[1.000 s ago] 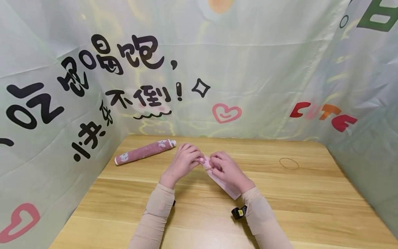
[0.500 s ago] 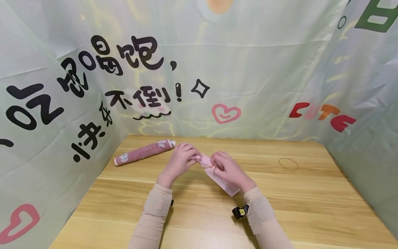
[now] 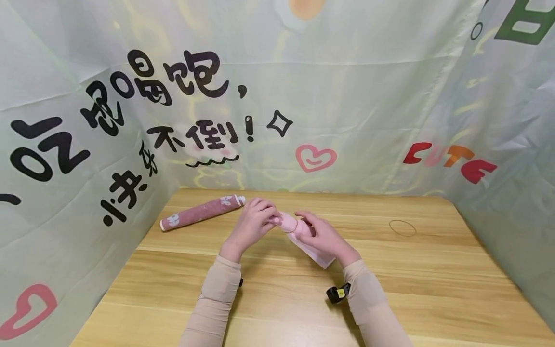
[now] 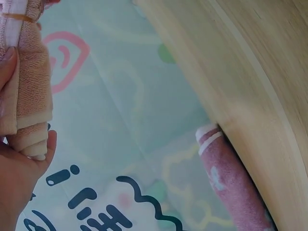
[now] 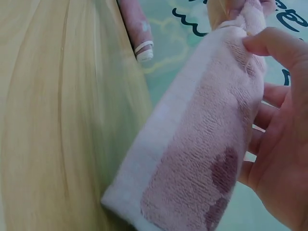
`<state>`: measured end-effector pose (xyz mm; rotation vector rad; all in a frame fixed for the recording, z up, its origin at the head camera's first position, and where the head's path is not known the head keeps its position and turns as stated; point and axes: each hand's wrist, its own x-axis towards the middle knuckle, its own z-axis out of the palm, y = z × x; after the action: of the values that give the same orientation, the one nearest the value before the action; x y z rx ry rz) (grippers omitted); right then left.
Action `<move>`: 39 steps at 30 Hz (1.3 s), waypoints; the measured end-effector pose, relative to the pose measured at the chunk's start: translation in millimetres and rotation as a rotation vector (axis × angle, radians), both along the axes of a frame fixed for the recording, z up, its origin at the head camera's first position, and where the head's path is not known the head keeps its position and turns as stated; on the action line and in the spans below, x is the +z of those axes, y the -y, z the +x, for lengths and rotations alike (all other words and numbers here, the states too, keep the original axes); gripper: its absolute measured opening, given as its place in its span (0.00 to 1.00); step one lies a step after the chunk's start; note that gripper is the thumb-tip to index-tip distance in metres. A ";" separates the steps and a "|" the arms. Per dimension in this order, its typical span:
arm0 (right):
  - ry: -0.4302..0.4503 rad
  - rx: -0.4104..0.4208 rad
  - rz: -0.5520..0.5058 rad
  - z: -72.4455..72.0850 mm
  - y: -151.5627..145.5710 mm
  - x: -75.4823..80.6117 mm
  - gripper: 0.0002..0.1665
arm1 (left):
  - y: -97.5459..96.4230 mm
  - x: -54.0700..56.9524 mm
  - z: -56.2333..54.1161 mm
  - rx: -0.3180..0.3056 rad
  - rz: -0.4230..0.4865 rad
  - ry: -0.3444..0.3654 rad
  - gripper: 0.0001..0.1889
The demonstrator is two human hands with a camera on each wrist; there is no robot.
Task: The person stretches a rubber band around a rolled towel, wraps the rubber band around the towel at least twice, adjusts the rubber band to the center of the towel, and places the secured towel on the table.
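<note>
A pale pink rolled towel (image 3: pixel 313 252) is held up between both hands. Around it sits a thin brownish rubber band (image 4: pixel 18 17). My left hand (image 3: pixel 250 225) grips the towel's far-left end, its fingers partly hiding that end. Along the towel's right side, my right hand (image 3: pixel 324 235) holds it with the thumb on one face and the fingers behind. The right wrist view shows the towel's white border and darker pink patches, with the right thumb (image 5: pixel 276 45) near the narrow upper part.
A darker pink rolled towel (image 3: pixel 201 213) with pale prints lies at the table's back left. Another thin rubber band (image 3: pixel 402 228) lies on the wooden table (image 3: pixel 433 289) to the right. Printed cloth walls (image 3: pixel 368 106) rise behind the table and at its sides.
My right hand's fingers have gone from pinching at the rubber band to spreading along the towel, and the hand has shifted slightly right. More of the band around the towel shows now.
</note>
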<state>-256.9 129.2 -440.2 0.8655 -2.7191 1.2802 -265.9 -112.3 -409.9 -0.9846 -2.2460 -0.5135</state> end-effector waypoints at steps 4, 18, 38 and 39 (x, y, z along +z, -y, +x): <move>0.030 -0.027 0.016 -0.1 0.0 1.0 0.30 | -0.6 -0.5 -0.2 0.013 -0.007 -0.020 0.06; -0.230 -0.135 0.083 -4.4 4.2 -7.3 0.16 | -7.3 -4.5 3.9 0.072 -0.157 0.171 0.16; -0.655 -0.099 0.158 -3.2 9.9 -8.5 0.18 | -8.3 -8.9 3.6 0.136 -0.186 0.258 0.21; -0.646 -0.097 0.155 -3.2 10.2 -8.6 0.18 | -8.0 -9.5 3.1 0.139 -0.181 0.248 0.19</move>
<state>-260.1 119.0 -448.8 0.9391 -2.3125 0.6227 -262.8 -104.2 -419.4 -0.8843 -2.5989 -0.3938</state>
